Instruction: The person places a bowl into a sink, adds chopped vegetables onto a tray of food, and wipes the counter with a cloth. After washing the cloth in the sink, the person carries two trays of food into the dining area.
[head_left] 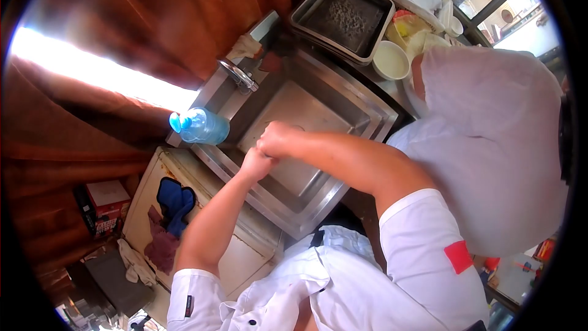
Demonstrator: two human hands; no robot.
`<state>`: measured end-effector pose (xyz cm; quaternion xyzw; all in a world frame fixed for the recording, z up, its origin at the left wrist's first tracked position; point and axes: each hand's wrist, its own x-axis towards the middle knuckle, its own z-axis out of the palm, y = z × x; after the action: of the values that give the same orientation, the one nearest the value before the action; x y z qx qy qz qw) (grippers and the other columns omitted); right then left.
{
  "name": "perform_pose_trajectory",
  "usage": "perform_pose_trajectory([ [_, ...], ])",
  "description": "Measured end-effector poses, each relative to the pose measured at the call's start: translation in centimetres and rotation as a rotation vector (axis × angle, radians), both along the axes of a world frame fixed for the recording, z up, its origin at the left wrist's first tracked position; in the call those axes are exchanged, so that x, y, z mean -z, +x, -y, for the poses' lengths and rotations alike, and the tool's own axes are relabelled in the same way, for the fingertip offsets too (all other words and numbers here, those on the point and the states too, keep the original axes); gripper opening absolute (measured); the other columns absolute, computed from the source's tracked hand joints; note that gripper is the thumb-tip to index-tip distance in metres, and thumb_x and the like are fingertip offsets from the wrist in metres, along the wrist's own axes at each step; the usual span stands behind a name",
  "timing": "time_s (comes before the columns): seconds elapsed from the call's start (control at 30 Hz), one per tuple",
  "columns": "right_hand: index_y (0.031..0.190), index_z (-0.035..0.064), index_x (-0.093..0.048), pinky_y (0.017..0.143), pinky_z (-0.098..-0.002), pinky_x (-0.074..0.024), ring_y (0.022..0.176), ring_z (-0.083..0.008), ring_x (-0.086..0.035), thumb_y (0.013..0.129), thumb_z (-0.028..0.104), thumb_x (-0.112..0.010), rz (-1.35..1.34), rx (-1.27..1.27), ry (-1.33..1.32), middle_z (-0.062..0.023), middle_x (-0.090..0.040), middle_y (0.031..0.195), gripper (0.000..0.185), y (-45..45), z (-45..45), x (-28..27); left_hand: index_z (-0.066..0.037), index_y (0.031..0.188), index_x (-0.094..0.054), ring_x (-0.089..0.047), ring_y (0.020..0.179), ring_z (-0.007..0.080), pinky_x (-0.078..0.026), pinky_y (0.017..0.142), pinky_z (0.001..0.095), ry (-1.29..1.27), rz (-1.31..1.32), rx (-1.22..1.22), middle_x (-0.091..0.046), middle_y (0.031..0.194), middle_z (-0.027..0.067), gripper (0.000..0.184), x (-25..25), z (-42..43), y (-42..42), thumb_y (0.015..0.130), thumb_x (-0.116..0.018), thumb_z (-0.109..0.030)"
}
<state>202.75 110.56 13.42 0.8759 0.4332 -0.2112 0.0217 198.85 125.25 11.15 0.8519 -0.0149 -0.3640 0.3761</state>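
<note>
Over the stainless steel sink (pixel 343 95), my left hand (pixel 258 164) and my right hand (pixel 280 138) meet, both with curled fingers. They press against each other, and anything between them is hidden. The chrome faucet (pixel 237 75) stands at the sink's far left side, beyond my hands. A clear blue pump bottle (pixel 207 127) sits on the left rim, close to my left hand.
A dark baking tray (pixel 324 9) with crumbly bits and a pale bowl (pixel 391 61) lie behind the sink. Another person in white (pixel 496 147) stands close at right. Blue and maroon cloths (pixel 174 202) rest on a white cabinet (pixel 229 242). Brown curtains (pixel 153 24) hang at left.
</note>
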Motion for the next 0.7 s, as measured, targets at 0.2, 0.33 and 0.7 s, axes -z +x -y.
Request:
perform_pose_trajectory([
  [0.2, 0.084, 0.0144, -0.077, 0.072, -0.0409, -0.0576, 0.084, -0.0277, -0.073, 0.074, 0.019, -0.069, -0.035, 0.239, 0.109, -0.0108, -0.075, 0.089, 0.013, -0.5, 0.2, 1.4, -0.007, 0.1, -0.073, -0.07, 0.093, 0.0334, -0.055, 0.081, 0.0405, 0.326, 0.135, 0.166, -0.073, 0.095, 0.0174, 0.035, -0.2, 0.2, 1.1, 0.074, -0.072, -0.032],
  [0.33, 0.088, 0.0119, -0.076, 0.075, -0.0428, -0.0572, 0.089, -0.0306, -0.072, 0.074, 0.019, -0.068, -0.169, 0.413, 0.105, -0.0134, -0.074, 0.093, 0.017, -0.8, -0.1, 1.6, -0.01, 0.099, -0.073, -0.07, 0.093, 0.0344, -0.056, 0.082, 0.0428, 0.504, 0.283, 0.28, -0.073, 0.094, 0.0166, 0.032, -1.5, 0.5, 1.2, 0.078, -0.067, -0.034],
  [0.7, 0.079, 0.005, -0.07, 0.063, -0.0435, -0.0528, 0.075, -0.0381, -0.068, 0.065, 0.013, -0.064, -0.502, 0.578, 0.419, -0.0209, -0.07, 0.079, 0.017, -0.5, 0.6, 2.2, -0.012, 0.092, -0.069, -0.072, 0.08, 0.0323, -0.056, 0.07, 0.0421, 0.502, 0.686, 0.552, -0.073, 0.083, 0.0146, 0.019, -5.7, -1.3, 2.3, 0.075, -0.063, -0.02],
])
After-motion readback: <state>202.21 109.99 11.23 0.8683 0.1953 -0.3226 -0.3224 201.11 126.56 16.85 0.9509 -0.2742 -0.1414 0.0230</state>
